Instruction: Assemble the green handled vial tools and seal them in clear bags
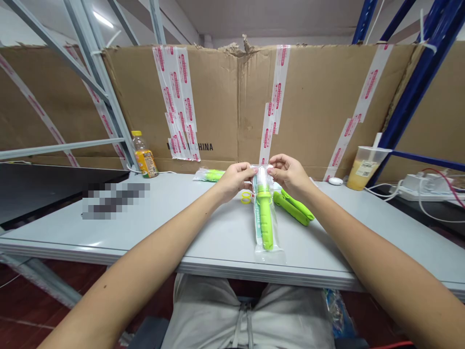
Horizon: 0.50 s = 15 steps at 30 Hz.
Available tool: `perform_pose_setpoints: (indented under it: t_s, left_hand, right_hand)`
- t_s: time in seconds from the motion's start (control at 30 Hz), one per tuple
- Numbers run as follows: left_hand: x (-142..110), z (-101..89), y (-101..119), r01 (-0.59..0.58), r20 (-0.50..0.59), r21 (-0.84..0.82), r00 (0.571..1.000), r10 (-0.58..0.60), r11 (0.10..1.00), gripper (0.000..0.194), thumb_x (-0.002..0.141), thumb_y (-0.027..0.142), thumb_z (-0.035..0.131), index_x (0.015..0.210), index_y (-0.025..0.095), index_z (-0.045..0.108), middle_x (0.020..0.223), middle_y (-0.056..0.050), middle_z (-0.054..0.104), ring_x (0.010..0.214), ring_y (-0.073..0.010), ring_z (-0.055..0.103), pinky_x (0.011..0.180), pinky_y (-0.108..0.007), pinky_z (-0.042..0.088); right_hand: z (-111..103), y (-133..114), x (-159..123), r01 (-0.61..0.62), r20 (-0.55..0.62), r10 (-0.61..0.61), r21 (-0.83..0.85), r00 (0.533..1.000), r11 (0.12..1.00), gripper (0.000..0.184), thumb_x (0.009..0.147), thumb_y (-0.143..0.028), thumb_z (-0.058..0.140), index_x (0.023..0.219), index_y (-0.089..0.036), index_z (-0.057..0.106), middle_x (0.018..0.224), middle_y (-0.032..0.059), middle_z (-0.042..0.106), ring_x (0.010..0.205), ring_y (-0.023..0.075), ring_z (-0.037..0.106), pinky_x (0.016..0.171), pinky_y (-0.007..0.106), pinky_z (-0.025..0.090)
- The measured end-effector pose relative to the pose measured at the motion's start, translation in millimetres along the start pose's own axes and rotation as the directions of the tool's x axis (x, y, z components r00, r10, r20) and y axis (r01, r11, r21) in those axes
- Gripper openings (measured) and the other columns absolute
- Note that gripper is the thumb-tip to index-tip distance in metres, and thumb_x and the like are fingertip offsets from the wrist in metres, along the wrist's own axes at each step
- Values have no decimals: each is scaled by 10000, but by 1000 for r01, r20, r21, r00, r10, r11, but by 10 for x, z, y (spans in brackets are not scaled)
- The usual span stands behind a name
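Observation:
A clear plastic bag with a bright green handled tool inside lies lengthwise on the grey table, its far end lifted. My left hand and my right hand both pinch the top edge of that bag, fingers closed. Just right of the bag lies another green tool without a bag. A small yellow ring sits on the table by my left hand. A further bagged green tool lies behind my left hand.
A small yellow juice bottle stands at the back left. At the back right stand a plastic cup of yellow drink, a white round object and a power strip with cables. Taped cardboard walls the back.

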<state>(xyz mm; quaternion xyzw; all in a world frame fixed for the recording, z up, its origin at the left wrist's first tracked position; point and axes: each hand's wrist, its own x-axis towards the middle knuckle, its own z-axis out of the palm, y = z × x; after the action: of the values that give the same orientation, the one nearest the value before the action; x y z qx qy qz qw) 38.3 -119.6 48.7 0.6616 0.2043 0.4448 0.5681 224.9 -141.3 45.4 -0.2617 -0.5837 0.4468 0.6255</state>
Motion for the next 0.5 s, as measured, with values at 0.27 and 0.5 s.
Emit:
perform_pose_setpoints:
  t_s: [0.27, 0.5]
  left_hand:
    - [-10, -20, -55, 140, 136, 13, 981, -141, 990, 437, 731, 505, 792, 808, 97, 655, 763, -66, 658, 655, -137, 626, 591, -285, 525]
    - [-36, 3, -19, 125, 111, -111, 987, -112, 986, 477, 655, 455, 861, 950, 127, 679, 761, -38, 670, 614, -120, 617, 514, -234, 485]
  right_hand:
    - [48, -11, -47, -52, 12, 51, 74, 999, 996, 470, 527, -280, 921, 873, -208, 612, 720, -38, 603, 654, 114, 566, 626, 265, 480]
    - [42, 41, -77, -163, 138, 149, 94, 979, 982, 453, 613, -368, 892, 965, -213, 653, 832, -6, 647, 706, 136, 614, 613, 269, 524]
